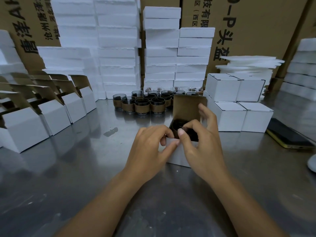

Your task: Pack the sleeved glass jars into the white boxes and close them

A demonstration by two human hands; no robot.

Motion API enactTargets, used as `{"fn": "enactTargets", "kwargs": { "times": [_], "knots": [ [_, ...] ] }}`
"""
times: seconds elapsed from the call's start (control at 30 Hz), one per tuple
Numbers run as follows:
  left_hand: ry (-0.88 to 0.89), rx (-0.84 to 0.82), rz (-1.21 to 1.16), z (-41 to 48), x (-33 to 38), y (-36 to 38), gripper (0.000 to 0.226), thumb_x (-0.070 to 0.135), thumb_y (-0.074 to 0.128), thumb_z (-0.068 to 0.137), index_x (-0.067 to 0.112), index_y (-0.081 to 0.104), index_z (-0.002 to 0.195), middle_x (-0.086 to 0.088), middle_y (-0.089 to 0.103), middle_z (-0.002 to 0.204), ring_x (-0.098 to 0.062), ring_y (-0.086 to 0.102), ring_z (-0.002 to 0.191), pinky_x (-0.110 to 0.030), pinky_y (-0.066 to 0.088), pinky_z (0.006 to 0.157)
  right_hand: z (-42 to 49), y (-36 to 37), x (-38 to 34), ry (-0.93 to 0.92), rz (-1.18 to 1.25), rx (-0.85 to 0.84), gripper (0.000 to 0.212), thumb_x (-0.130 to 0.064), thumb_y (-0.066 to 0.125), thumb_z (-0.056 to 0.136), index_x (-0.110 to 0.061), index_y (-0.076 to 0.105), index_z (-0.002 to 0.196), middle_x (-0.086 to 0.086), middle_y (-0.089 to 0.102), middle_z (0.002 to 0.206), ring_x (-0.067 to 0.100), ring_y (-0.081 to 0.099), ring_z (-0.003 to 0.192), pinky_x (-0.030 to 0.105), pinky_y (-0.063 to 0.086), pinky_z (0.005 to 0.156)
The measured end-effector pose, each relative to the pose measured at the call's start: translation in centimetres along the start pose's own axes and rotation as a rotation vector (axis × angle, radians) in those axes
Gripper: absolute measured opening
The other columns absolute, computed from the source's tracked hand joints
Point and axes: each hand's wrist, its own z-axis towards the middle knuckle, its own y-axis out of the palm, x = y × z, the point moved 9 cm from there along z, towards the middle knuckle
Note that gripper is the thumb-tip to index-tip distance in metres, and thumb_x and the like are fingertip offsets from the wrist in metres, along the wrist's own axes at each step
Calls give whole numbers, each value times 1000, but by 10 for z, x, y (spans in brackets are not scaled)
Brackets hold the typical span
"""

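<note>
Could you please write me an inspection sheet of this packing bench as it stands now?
Surface: steel table, shiny, with a dark smear near the middle.
Job's things: open box in front, lid up, a jar inside; sleeved jars grouped behind it; empty boxes with lids up at left; closed boxes stacked at right.
Clutter: phone lying at the right edge.
Hands: left hand grips the open box's front corner; right hand pinches at its mouth.
Cables: nothing seen.
Surroundings: white foam blocks stacked behind, brown cartons beyond.
</note>
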Motion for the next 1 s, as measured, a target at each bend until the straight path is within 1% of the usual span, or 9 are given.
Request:
{"fn": "enactTargets", "kwargs": {
  "times": [0.1,0.23,0.43,0.57,0.63,0.73,0.8,0.9,1.0],
  "knots": [
    [3,-4,18,0,0,-1,23,41,54,85,19,59,82,7,53,68,-7,48,69,-33,38,75,-1,5,2,-23,-64,-47,8,-23,55,91,-21,56,83,-5,24,151,10,23,136,28,22,102],
    [16,-1,29,0,2,-1,21,39,55,85,18,59,81,8,51,67,-8,48,67,-36,39,74,-1,10,-3,-117,-242,-89,30,-33,38,93,-19,56,75,-1,32,149,12,24,135,28,20,103],
    [23,22,-26,1,3,-6,10,37,51,88,30,56,92,9,52,66,-6,51,68,-29,39,77,1,7,-10,-137,-195,-57,32,-31,37,94,-17,65,87,-2,45,139,11,32,132,29,25,104],
    [-179,97,-266,2,-15,-11,20,31,53,91,46,46,102,7,54,71,-6,54,75,-11,39,68,2,-24,-5,-21,141,242,17,-19,43,91,-22,57,100,-5,51,115,-2,46,109,9,33,91],
    [-307,64,-384,1,-27,-4,27,27,54,92,47,42,107,9,54,78,-1,54,79,-7,40,69,3,-29,13,150,251,297,16,-20,49,91,-25,50,107,-7,52,111,-4,47,104,11,35,89],
    [-505,-69,-518,-3,-41,16,34,35,53,91,44,37,119,8,53,97,11,53,82,0,39,67,2,-11,46,467,357,174,37,-18,60,89,-24,44,122,-7,51,119,4,50,106,15,37,84],
    [-590,-132,-575,-7,-48,27,43,40,54,89,37,36,129,5,52,109,12,53,88,-4,41,67,-1,5,54,580,432,53,44,-19,60,89,-24,42,129,-10,56,109,-4,53,91,7,37,69],
    [-652,-170,-632,-10,-52,33,49,39,55,89,39,34,133,8,49,121,7,50,102,-11,37,71,-1,14,55,573,441,-28,43,-16,58,91,-27,43,130,-22,53,89,-18,55,70,-3,37,52],
    [-647,-168,-689,-8,-51,34,53,27,55,91,39,32,137,10,48,123,6,49,107,-11,37,73,0,18,50,537,453,-59,49,-10,56,91,-29,42,134,-20,58,91,-13,58,79,-4,37,56]
  ]
}}
